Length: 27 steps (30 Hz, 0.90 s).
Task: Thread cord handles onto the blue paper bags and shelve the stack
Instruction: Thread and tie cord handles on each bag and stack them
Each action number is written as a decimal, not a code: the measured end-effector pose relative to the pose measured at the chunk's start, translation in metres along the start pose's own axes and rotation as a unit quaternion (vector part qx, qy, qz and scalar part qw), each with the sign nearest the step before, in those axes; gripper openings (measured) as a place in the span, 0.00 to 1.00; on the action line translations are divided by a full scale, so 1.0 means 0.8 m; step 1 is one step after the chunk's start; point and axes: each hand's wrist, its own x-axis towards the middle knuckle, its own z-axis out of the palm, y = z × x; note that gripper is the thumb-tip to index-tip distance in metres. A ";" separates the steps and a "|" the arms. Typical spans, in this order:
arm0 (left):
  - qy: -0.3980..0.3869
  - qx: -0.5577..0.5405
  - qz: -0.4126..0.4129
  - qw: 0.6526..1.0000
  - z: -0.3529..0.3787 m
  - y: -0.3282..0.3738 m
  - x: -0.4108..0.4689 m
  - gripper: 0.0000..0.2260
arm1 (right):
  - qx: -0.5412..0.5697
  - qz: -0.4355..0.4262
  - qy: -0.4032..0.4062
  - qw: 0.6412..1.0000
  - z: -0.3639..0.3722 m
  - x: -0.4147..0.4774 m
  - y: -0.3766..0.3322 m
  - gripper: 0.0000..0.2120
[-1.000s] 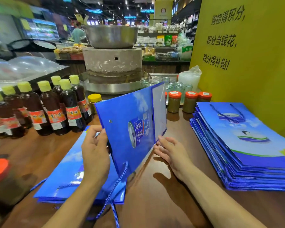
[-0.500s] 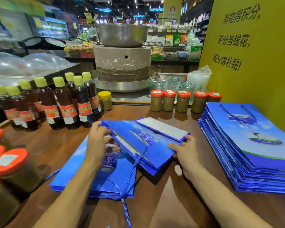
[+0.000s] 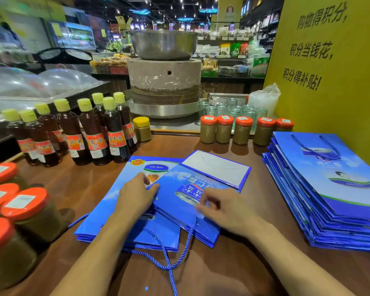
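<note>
Pressing the blue paper bag point(image 3: 177, 181) flat, left hand point(image 3: 135, 197) fingers released; right hand point(image 3: 226, 210) fingers curled, grasp indeterminate. Light, crease-prone: likely best held at its 6 o'clock mouth.

On the table point(image 3: 83, 184) straight before you, one bag point(image 3: 179, 189) lies askew over the right part of a low pile of bags point(image 3: 107, 210), and cord handles point(image 3: 169, 259) trail from them toward you. A taller stack of bags point(image 3: 329, 199) sits well to your right, beside the signboard point(image 3: 329, 71). Bottles point(image 3: 94, 135) stand behind the pile to the left, and big jars point(image 3: 24, 210) crowd your near left. A row of small jars point(image 3: 241, 130) lines the back. Behind them a basin point(image 3: 163, 44) sits on the stone mill point(image 3: 165, 82), with glasses point(image 3: 233, 110) to its right.
</note>
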 end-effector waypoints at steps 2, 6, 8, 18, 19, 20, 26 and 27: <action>0.000 -0.001 0.006 1.000 0.000 -0.001 0.002 0.14 | 0.090 -0.016 -0.066 0.994 0.013 -0.007 -0.025 0.08; -0.009 0.008 0.014 1.000 -0.002 -0.001 0.002 0.12 | 0.096 0.007 -0.215 0.972 0.005 -0.010 -0.062 0.15; -0.023 0.013 0.013 1.000 -0.003 -0.001 0.004 0.13 | 0.050 0.023 -0.284 0.957 -0.010 -0.012 -0.074 0.19; -0.056 0.002 0.005 0.998 -0.008 0.002 0.003 0.16 | -0.027 -0.072 -0.324 0.943 -0.002 -0.018 -0.086 0.06; -0.060 0.002 0.006 0.998 -0.008 0.002 0.002 0.16 | 0.064 -0.062 -0.318 0.944 -0.006 -0.018 -0.085 0.04; -0.063 0.002 0.006 0.998 -0.007 0.003 0.002 0.16 | 0.153 -0.047 -0.307 0.938 -0.010 -0.016 -0.083 0.03; -0.084 -0.023 0.007 0.996 -0.009 0.003 0.005 0.14 | 0.495 0.047 -0.140 0.856 -0.016 0.000 -0.040 0.10; -0.085 -0.022 0.011 0.996 -0.009 0.003 0.005 0.14 | 0.514 0.052 -0.107 0.850 -0.017 0.002 -0.033 0.11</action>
